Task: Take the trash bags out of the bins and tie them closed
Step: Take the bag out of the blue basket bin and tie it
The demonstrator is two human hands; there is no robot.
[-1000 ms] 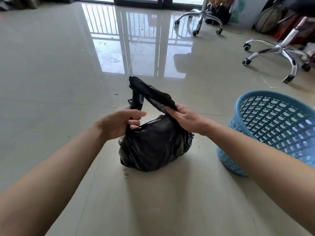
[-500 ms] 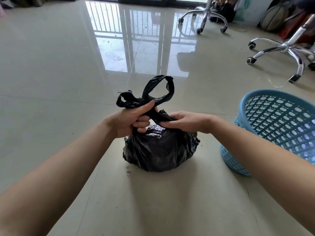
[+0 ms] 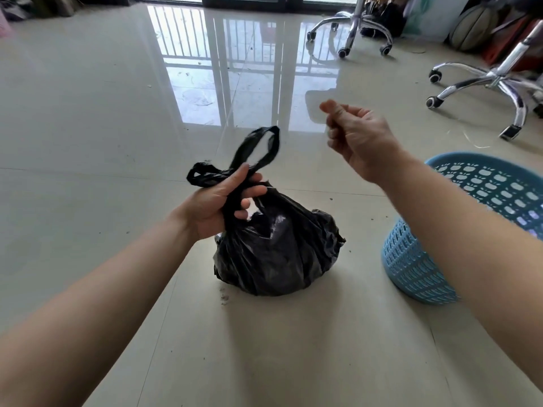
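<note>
A full black trash bag (image 3: 276, 248) sits on the tiled floor in the middle of the view. My left hand (image 3: 219, 201) grips its gathered neck, with both handle loops sticking up above my fingers. My right hand (image 3: 357, 136) is raised above and to the right of the bag, apart from it, fingers loosely curled with nothing in them. A blue perforated plastic bin (image 3: 420, 259) stands to the right of the bag, partly hidden behind my right forearm, with no bag visible in it.
Two office chairs with chrome star bases stand at the back right, one (image 3: 499, 80) nearer and one (image 3: 352, 27) farther. Bags and clutter lie along the far right wall. Small crumbs dot the floor near the bag. Glass doors reflect on the floor ahead.
My right hand has let go of the bag's handle and lifted up and to the right. My left hand keeps its grip on the neck and both loops.
</note>
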